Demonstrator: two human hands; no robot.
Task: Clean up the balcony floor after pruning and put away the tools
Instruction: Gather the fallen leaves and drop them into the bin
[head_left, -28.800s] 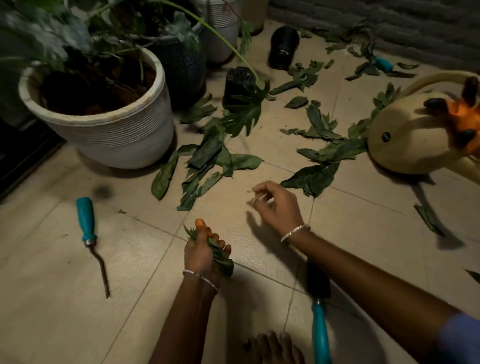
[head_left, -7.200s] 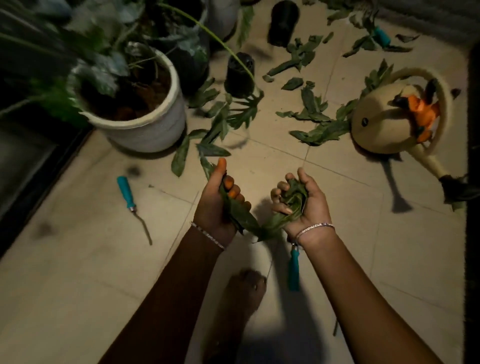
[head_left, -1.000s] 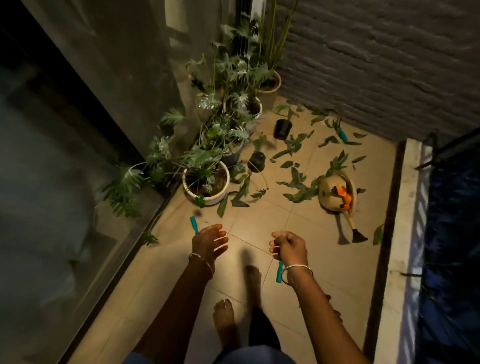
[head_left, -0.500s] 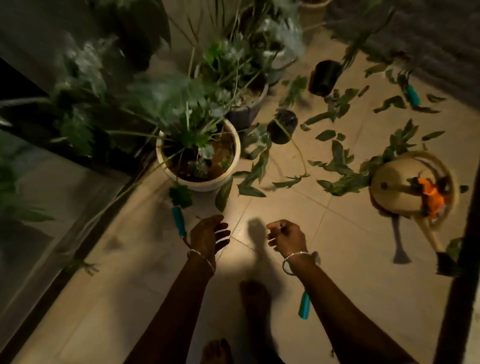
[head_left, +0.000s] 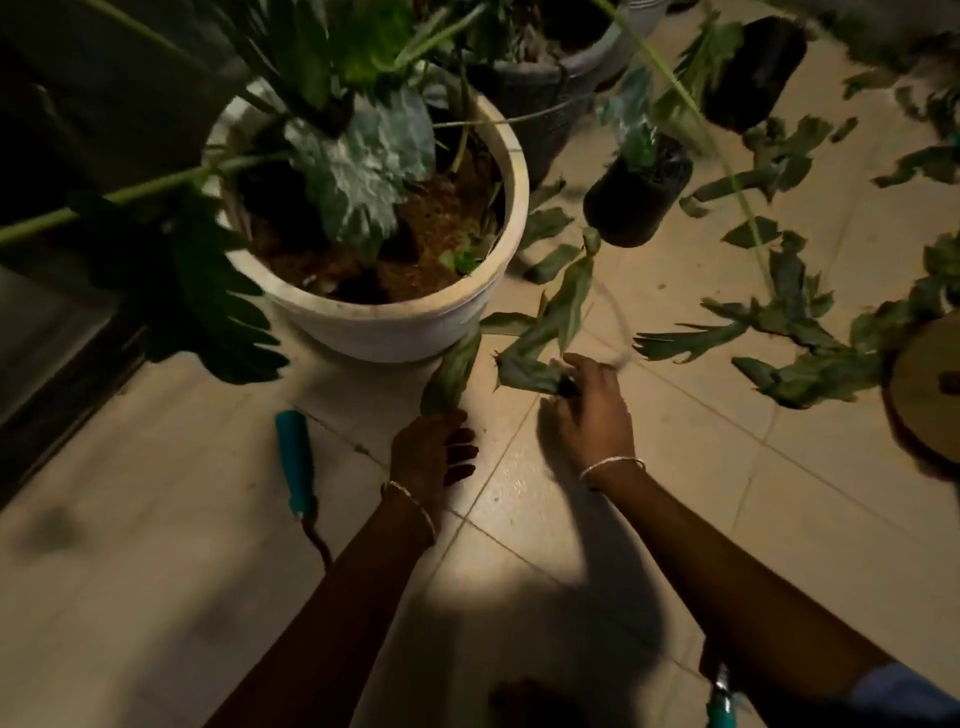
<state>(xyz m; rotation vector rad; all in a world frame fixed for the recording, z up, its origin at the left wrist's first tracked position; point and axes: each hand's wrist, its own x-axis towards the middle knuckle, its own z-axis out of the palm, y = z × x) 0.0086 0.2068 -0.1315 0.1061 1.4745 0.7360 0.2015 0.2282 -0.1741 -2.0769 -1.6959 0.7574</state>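
Fingers (head_left: 592, 366) of the right hand (head_left: 589, 415) bend over the near end of a jagged leaf (head_left: 522, 371) and pinch it against the thumb, though blur softens the grip. That leaf lies on the floor (head_left: 519, 499) just left of those fingers, near the base of the white pot (head_left: 395, 325). Left of it, the left hand (head_left: 431, 454) rests low over the tiles with its fingers (head_left: 460, 451) curled. A long leaf (head_left: 452, 366) runs from the pot's base down to the far edge of this hand and touches it; whether the fingers grip it I cannot tell. The 2 hands are near each other, each wrist wearing a thin bangle.

Just left of the left hand lies a tool (head_left: 293, 460) with a teal handle, its dark metal shaft pointing toward the near side. A 2nd teal tool (head_left: 721, 701) shows at the near edge beside the right forearm.

Cut leaves (head_left: 800, 312) are scattered across the tiles to the right and far right, well apart from both hands. Among them stands a small black pot (head_left: 631, 208), with another black pot (head_left: 753, 73) farther off. A tan watering can (head_left: 924, 384) sits at the right edge, touching the leaf pile.
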